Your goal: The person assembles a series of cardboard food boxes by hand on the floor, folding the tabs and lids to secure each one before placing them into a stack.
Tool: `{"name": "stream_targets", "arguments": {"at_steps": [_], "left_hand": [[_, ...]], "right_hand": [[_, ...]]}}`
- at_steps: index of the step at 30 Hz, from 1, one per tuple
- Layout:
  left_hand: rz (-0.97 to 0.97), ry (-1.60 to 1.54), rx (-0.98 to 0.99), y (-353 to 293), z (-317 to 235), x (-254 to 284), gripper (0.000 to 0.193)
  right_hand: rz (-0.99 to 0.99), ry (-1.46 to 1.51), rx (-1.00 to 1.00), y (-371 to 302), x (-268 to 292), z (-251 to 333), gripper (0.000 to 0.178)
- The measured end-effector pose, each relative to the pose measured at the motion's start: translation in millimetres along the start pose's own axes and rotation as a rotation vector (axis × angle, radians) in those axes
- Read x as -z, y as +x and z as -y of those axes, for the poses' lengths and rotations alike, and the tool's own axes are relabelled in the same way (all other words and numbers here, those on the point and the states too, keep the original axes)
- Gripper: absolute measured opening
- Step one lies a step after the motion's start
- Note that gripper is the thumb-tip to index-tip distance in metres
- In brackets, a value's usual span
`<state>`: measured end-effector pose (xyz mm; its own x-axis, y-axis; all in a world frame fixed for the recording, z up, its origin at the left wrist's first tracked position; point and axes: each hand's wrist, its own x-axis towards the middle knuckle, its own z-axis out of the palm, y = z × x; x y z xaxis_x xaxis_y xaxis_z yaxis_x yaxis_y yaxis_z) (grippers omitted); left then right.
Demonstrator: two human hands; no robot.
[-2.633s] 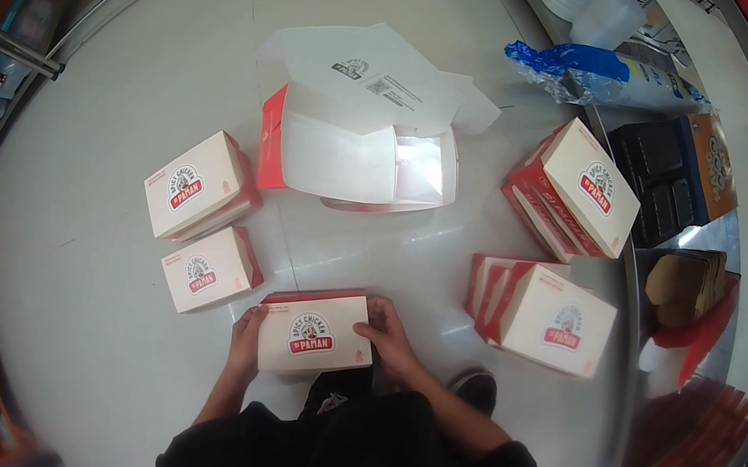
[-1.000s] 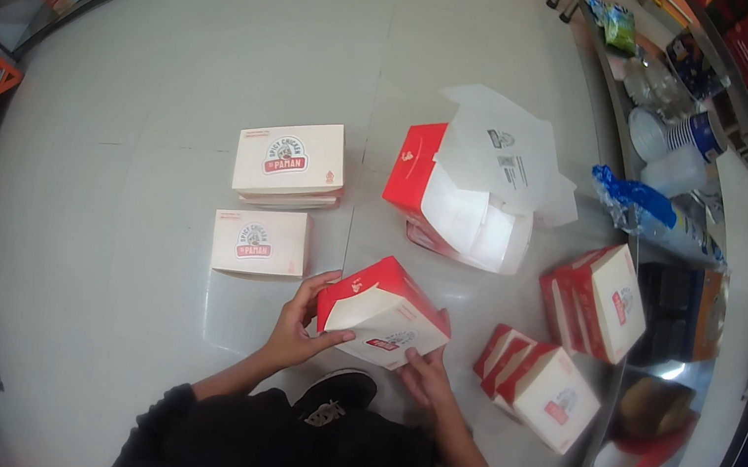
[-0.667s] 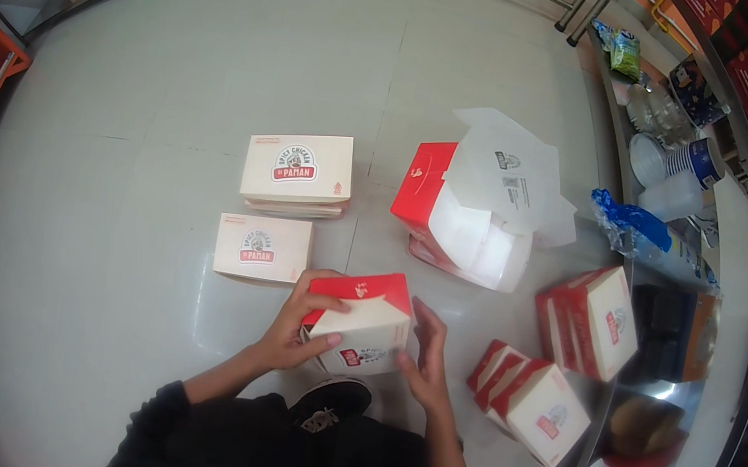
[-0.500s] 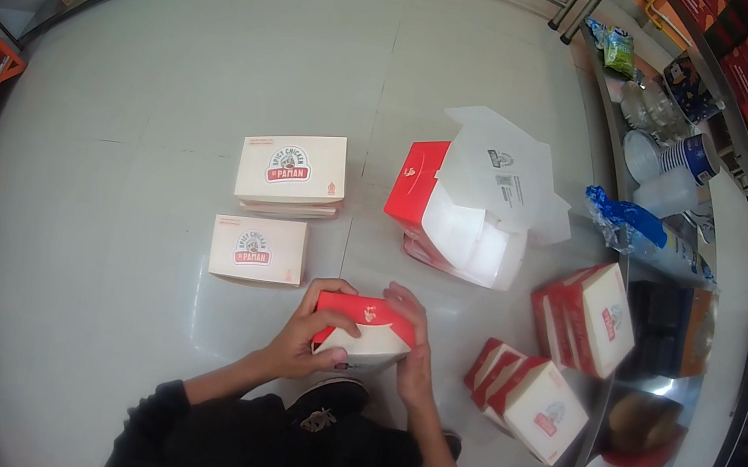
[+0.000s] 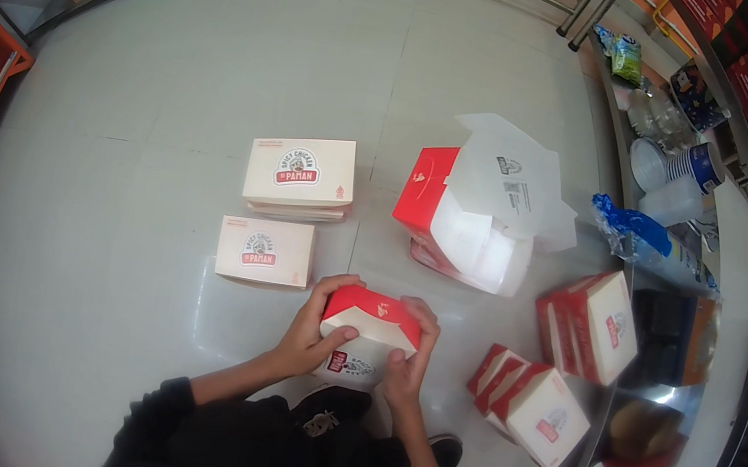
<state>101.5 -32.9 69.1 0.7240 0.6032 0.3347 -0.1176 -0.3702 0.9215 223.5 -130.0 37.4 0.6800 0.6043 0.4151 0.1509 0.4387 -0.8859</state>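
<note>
While both hands clasp its ends, the held carton (image 5: 371, 318) is positioned nearer the person than the open carton (image 5: 498, 200), and to its left.
Left hand (image 5: 309, 330): fingers wrap the left end, thumb presses the cream section. Right hand (image 5: 415, 353): fingers curl over the right end, thumb bears on the near side. Left of the open carton lies a cream-topped stack (image 5: 302, 169), with a cream carton (image 5: 266, 252) on its near side. Right of the open carton, and nearer the person, are two red-and-cream carton groups (image 5: 589, 321); a blue-and-clear plastic package (image 5: 652, 245) lies directly right.
</note>
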Motion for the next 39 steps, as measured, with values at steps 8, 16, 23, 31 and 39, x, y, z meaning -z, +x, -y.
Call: {"name": "stream_targets", "arguments": {"at_steps": [8,16,23,31,39], "left_hand": [[0.109,-0.065,-0.043,13.2,-8.7,3.5,0.050],[0.277,0.118,-0.020,11.0,-19.8,18.2,0.034],[0.215,0.018,-0.145,13.2,-23.2,10.6,0.023],[0.050,-0.312,0.055,-0.8,-23.0,13.5,0.008],[-0.007,-0.278,0.069,-6.9,-25.9,5.2,0.054]], "right_hand": [[0.019,-0.109,0.076,-6.9,15.7,4.6,0.036],[0.430,-0.256,0.056,15.4,25.3,41.0,0.039],[0.284,-0.078,-0.057,3.8,21.6,31.1,0.033],[0.100,0.084,-0.075,3.3,19.6,32.0,0.010],[-0.082,0.338,-0.094,-4.6,-2.1,15.8,0.059]]}}
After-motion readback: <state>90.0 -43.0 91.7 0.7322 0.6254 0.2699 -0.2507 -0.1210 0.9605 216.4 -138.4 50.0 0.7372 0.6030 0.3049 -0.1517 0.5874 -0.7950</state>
